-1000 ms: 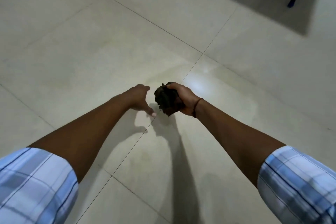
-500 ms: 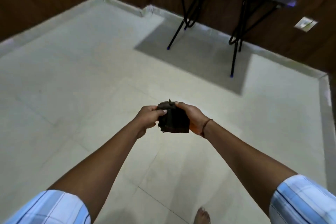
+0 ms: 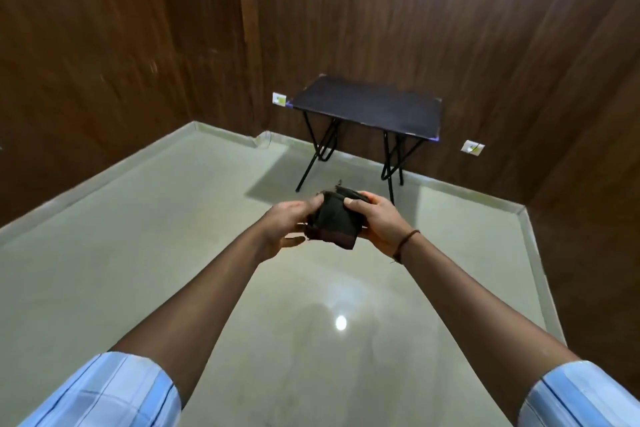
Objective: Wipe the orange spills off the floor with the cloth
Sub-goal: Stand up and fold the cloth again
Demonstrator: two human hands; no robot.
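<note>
A dark, bunched cloth [image 3: 335, 220] is held up in front of me, well above the pale tiled floor [image 3: 145, 239]. My left hand [image 3: 289, 224] grips its left side and my right hand [image 3: 375, 220] grips its right side and top edge. Both arms are stretched forward. No orange spill shows on the floor in this view.
A small black folding table [image 3: 367, 107] stands against the brown wood-panelled wall [image 3: 450, 28] ahead. White wall sockets [image 3: 472, 147] sit low on the wall beside it. A pale skirting [image 3: 86, 184] edges the floor on the left, back and right. A lamp glare [image 3: 341, 322] reflects on the tiles.
The view has swung up from the floor to the room's far wall. My left hand, free a second ago, now holds the cloth together with my right hand.
</note>
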